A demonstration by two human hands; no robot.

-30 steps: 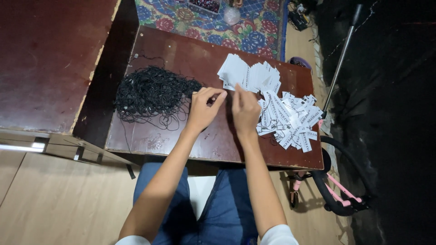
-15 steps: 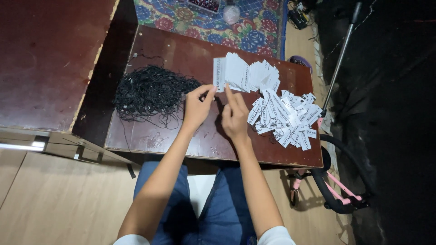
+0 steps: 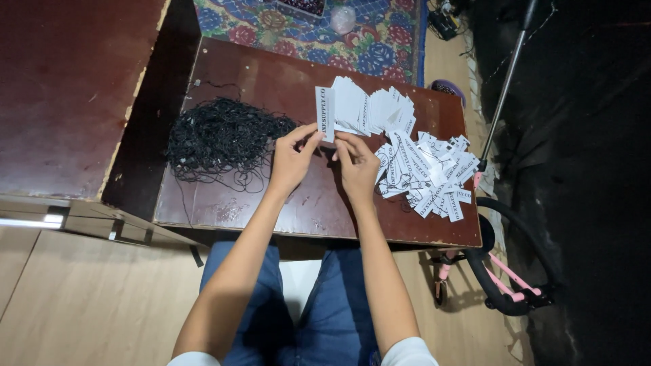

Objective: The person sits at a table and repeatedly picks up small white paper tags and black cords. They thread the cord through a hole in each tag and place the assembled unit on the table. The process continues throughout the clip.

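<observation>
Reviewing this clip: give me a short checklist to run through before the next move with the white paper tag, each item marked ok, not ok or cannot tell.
1. White paper tag pinched by the left hand: ok.
2. Right hand close beside the tag's lower end: ok; whether it touches: cannot tell.
3. Black string threaded through the tag: cannot tell.
4. Tangled pile of black string within reach on the left: ok.
5. Stack of white tags and loose heap of white tags both lying on the dark brown wooden table: ok.
</observation>
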